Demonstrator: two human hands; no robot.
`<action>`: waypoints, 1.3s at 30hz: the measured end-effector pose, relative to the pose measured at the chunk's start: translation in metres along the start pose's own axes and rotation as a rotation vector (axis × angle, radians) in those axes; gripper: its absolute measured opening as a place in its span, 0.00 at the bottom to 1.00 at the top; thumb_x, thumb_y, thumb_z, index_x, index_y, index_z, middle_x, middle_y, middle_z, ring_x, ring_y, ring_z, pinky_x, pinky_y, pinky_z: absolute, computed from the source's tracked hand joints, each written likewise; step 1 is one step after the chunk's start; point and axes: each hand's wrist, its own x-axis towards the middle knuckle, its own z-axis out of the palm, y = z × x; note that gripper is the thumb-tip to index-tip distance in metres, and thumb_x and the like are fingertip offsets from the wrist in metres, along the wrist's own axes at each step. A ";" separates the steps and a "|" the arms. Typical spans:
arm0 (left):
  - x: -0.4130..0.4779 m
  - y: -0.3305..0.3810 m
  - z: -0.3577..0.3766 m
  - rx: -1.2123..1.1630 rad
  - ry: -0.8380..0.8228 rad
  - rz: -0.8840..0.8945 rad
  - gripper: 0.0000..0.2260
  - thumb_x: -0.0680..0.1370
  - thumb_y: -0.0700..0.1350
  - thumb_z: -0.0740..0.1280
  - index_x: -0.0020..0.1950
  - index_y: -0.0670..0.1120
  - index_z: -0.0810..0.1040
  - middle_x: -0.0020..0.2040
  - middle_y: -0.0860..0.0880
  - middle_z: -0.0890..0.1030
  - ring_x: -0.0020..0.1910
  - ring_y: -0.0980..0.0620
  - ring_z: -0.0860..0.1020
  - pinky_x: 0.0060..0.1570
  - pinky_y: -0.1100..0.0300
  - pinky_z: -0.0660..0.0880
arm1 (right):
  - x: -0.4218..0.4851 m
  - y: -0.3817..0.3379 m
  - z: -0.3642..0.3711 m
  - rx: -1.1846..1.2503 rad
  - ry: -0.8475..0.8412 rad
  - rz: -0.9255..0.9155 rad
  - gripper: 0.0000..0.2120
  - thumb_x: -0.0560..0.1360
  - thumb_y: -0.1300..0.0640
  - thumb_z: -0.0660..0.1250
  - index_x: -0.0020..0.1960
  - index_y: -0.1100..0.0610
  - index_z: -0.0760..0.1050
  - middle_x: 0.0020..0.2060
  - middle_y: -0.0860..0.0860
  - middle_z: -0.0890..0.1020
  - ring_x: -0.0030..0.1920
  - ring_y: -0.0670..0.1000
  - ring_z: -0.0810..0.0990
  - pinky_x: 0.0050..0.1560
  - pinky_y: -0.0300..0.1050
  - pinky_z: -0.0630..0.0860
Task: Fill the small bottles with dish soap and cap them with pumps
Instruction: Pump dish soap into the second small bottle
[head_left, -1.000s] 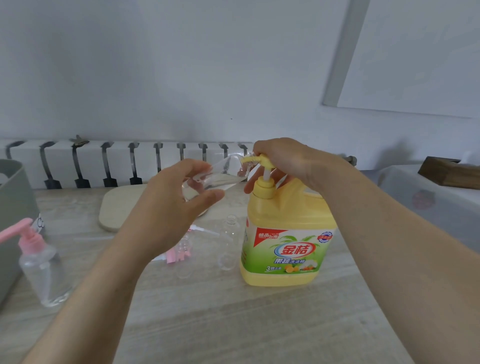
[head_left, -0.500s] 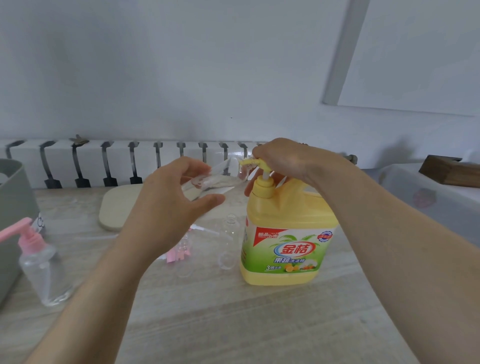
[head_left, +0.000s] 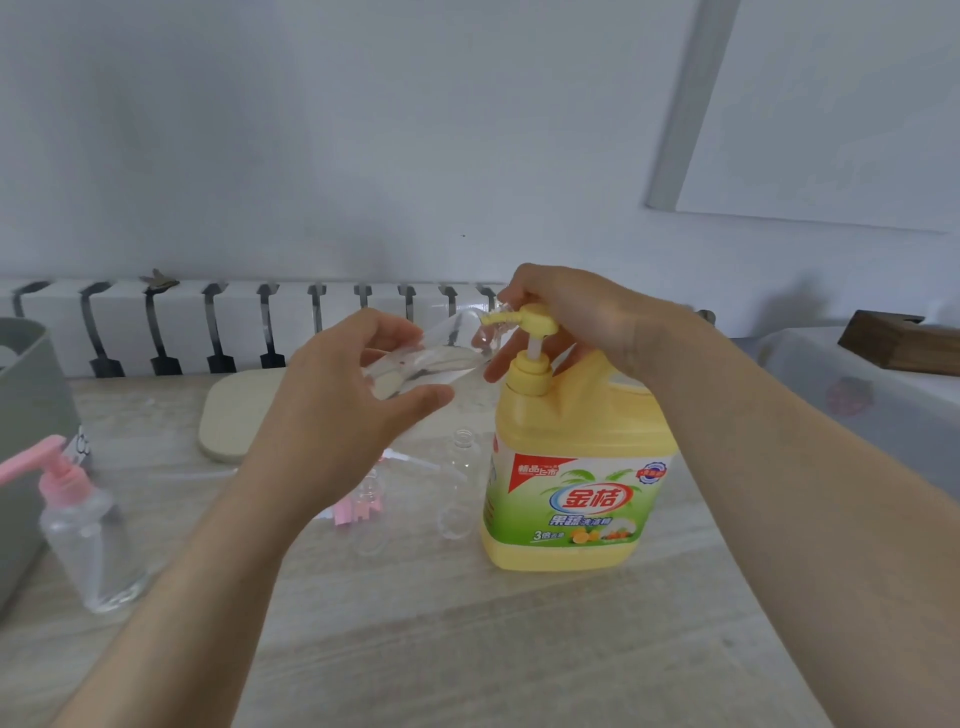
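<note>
A big yellow dish soap jug (head_left: 576, 483) stands on the table, its yellow pump head (head_left: 530, 319) raised. My right hand (head_left: 576, 317) grips the pump head from above. My left hand (head_left: 353, 395) holds a small clear bottle (head_left: 441, 358) tilted on its side, its mouth at the pump's spout. Two open clear bottles (head_left: 460, 488) stand left of the jug, beside loose pink pump parts (head_left: 358, 506). At the far left stands a clear bottle with a pink pump (head_left: 88, 530) on it.
A grey bin (head_left: 26, 415) sits at the left edge. A pale oval board (head_left: 234, 415) lies behind my left hand. A white slotted rack (head_left: 208, 327) runs along the wall. A dark wooden box (head_left: 904, 343) rests at the right.
The pump head has risen a little under my right hand. The tilted bottle stays at the spout in my left hand.
</note>
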 end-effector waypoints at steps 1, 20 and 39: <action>0.000 0.000 0.000 0.001 0.000 0.003 0.19 0.68 0.55 0.76 0.55 0.59 0.75 0.49 0.67 0.77 0.49 0.72 0.73 0.41 0.75 0.65 | 0.000 0.000 0.000 0.012 -0.002 -0.003 0.25 0.74 0.45 0.58 0.60 0.61 0.77 0.53 0.61 0.83 0.43 0.56 0.78 0.61 0.57 0.74; 0.000 -0.001 0.001 0.003 -0.004 0.015 0.20 0.68 0.55 0.76 0.58 0.58 0.76 0.51 0.66 0.77 0.52 0.71 0.72 0.46 0.73 0.65 | 0.007 0.001 -0.001 -0.100 0.000 -0.017 0.20 0.80 0.51 0.54 0.59 0.62 0.78 0.53 0.61 0.83 0.46 0.56 0.77 0.58 0.52 0.76; 0.000 -0.001 0.000 0.030 -0.023 -0.008 0.19 0.67 0.55 0.77 0.55 0.58 0.77 0.49 0.67 0.77 0.50 0.69 0.74 0.43 0.72 0.65 | 0.004 -0.006 0.006 -0.220 0.038 0.026 0.16 0.80 0.65 0.52 0.34 0.57 0.62 0.33 0.52 0.69 0.32 0.48 0.63 0.31 0.40 0.61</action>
